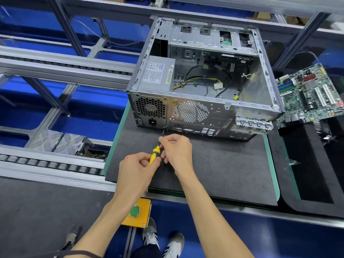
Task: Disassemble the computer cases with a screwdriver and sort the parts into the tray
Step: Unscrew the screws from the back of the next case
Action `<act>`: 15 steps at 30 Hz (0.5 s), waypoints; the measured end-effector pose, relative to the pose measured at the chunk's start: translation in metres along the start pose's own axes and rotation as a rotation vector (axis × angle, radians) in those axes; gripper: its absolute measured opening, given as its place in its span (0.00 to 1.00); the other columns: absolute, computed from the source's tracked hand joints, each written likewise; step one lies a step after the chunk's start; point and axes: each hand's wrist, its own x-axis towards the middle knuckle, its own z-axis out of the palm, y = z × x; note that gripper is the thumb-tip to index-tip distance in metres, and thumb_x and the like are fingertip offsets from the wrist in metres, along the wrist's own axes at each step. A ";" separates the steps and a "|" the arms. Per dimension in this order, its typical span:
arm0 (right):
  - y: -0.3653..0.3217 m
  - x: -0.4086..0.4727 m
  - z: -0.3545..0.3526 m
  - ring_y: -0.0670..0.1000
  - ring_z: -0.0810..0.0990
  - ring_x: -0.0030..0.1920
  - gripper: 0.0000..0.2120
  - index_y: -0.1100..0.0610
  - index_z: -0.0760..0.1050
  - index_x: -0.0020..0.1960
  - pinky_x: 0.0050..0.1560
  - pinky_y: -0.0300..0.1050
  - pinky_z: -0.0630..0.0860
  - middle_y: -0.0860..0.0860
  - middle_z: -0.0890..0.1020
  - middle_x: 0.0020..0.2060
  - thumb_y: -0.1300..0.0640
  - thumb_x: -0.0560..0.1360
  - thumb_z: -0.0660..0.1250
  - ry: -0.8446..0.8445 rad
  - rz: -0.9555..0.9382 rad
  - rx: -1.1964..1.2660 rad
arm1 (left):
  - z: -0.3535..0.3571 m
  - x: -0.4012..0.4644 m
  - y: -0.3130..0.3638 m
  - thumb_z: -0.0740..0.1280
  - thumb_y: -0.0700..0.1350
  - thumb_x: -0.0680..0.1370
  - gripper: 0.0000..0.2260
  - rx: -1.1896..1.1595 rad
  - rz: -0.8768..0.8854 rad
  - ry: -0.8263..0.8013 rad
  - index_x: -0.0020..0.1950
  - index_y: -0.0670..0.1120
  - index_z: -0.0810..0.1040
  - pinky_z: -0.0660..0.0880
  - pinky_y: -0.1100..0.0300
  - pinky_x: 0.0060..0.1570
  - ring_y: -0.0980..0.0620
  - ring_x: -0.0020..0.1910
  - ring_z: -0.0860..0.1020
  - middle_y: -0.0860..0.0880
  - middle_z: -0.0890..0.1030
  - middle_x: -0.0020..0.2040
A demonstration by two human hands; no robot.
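Observation:
An open grey computer case lies on its side on a dark mat, rear panel toward me. Its power supply sits at the left inside, with loose cables beside it. My left hand grips the yellow-and-black handle of a screwdriver. My right hand pinches the upper part of the handle and the shaft. The tip points at the lower edge of the rear panel below the power socket. A removed green motherboard lies in the black tray at the right.
The mat has a green border and sits on a roller conveyor. A yellow box with a green button hangs at the front edge. Pliers lie on the grey bench at the lower left. A box of small metal parts stands left of the mat.

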 end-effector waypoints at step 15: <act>-0.010 -0.002 -0.006 0.45 0.69 0.16 0.12 0.55 0.81 0.35 0.20 0.34 0.66 0.48 0.76 0.18 0.55 0.77 0.69 -0.124 0.094 -0.152 | 0.018 -0.006 0.001 0.59 0.45 0.85 0.12 -0.710 -0.434 -0.222 0.48 0.41 0.78 0.58 0.65 0.20 0.57 0.25 0.63 0.50 0.70 0.33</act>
